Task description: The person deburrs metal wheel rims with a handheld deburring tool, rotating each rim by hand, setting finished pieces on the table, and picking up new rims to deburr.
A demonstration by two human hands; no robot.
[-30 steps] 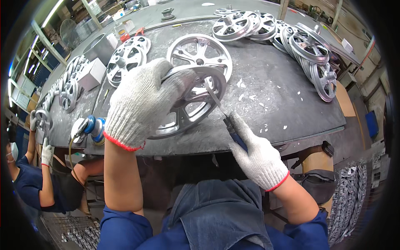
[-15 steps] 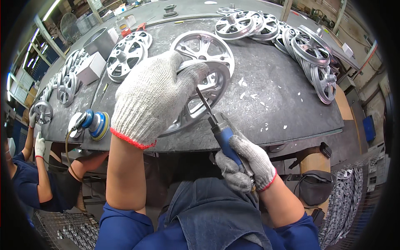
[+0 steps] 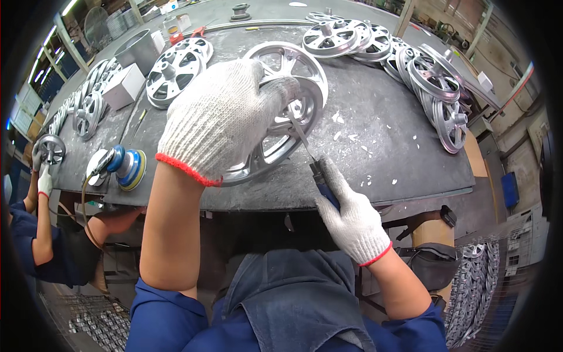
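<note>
Gripping shiny spoked wheel point(image 3: 275, 138), knit-gloved hands, left point(image 3: 220, 117), right point(image 3: 349, 214), thin blade point(image 3: 302, 136)

Two gloved hands up: left hand point(image 3: 220, 120), right hand point(image 3: 350, 217). One wheel point(image 3: 275, 141) under the left fingers, one tool point(image 3: 311, 155) in the right, one sander point(image 3: 120, 167) beside the left wrist.

- White knit gloves with red cuff trim on left hand point(image 3: 220, 120) and right hand point(image 3: 352, 217).
- Shiny silver wheel point(image 3: 275, 132).
- Blue-handled tool point(image 3: 319, 176) with grey metal shaft.
- Dark grey table point(image 3: 399, 135), flecked with white chips.
- Blue and yellow sander point(image 3: 120, 167).
- Blue sleeves.
</note>
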